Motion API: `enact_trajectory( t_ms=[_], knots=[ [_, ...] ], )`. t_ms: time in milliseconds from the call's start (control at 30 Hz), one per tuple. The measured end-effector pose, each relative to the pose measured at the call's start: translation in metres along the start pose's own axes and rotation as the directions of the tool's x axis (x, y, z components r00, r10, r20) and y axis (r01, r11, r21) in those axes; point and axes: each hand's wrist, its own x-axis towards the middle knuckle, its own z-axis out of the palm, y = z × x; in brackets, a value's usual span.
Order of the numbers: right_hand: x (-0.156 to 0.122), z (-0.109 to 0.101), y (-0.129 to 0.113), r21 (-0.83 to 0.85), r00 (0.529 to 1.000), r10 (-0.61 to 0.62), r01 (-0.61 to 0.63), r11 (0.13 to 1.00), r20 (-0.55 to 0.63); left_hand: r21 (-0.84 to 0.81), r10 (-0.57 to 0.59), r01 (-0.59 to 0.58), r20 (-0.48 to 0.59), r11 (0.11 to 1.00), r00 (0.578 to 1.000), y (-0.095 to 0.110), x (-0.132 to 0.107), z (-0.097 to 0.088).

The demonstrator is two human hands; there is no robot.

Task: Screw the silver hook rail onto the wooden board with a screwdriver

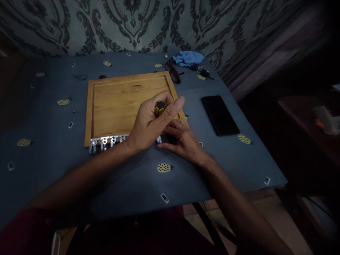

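Observation:
A wooden board (119, 102) with a raised frame lies on the table, and a row of silver metal hooks (104, 141) runs along its near edge. My left hand (145, 122) is closed round the yellow-and-black handle of a screwdriver (160, 107), held upright over the board's near right corner; its shaft and tip are hidden behind the hand. Just right of it, my right hand (183, 141) grips a metal hook (159, 139) at the board's edge between thumb and fingers. My left wrist covers part of the row.
Small screws (74, 111) lie left of the board. A black phone (220, 115) rests to the right. Behind are sunglasses (174, 72), a blue cloth (188, 58) and a black key fob (203, 71). A patterned curtain (127, 24) hangs at the table's far edge.

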Motion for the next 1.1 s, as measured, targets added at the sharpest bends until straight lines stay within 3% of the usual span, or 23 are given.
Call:
enact_trajectory(
  t_ms=[167, 333, 467, 600, 700, 867, 1000, 1067, 1100],
  knots=[
    [0.000, 0.001, 0.001, -0.001, 1.000, -0.017, 0.017, 1.000, -0.017, -0.043, 0.069, -0.069, 0.004, 0.997, 0.998, -0.004, 0.011, 0.012],
    [0.000, 0.000, 0.001, 0.002, 1.000, -0.004, 0.004, 1.000, -0.002, -0.075, 0.003, 0.000, 0.043, 0.997, 0.999, -0.006, 0.016, 0.013],
    [-0.001, 0.000, 0.000, -0.008, 1.000, 0.001, -0.001, 1.000, -0.015, -0.084, -0.023, 0.041, 0.205, 0.996, 0.979, 0.000, 0.016, 0.004],
    [-0.001, 0.000, 0.000, -0.030, 0.999, 0.034, -0.034, 0.999, 0.008, -0.087, -0.078, 0.129, 0.438, 0.988, 0.896, 0.006, 0.022, -0.013],
    [-0.001, 0.000, 0.001, -0.032, 0.998, 0.053, -0.052, 0.998, 0.031, -0.103, -0.066, 0.144, 0.541, 0.984, 0.839, 0.009, 0.034, -0.024],
    [-0.002, 0.001, 0.000, -0.014, 0.997, 0.069, -0.069, 0.998, 0.027, -0.061, -0.105, 0.205, 0.699, 0.977, 0.707, 0.015, 0.058, -0.030],
    [-0.001, -0.001, -0.005, -0.016, 0.999, 0.047, -0.047, 0.999, 0.013, -0.065, -0.126, 0.317, 0.829, 0.946, 0.545, 0.010, 0.067, -0.024],
    [-0.001, -0.002, -0.007, -0.034, 0.999, 0.040, -0.040, 0.999, 0.004, -0.103, -0.129, 0.380, 0.834, 0.919, 0.537, 0.006, 0.066, -0.019],
    [-0.001, -0.003, -0.007, -0.041, 0.999, 0.041, -0.041, 0.998, -0.001, -0.127, -0.140, 0.403, 0.809, 0.906, 0.570, 0.004, 0.063, -0.017]
  ],
)
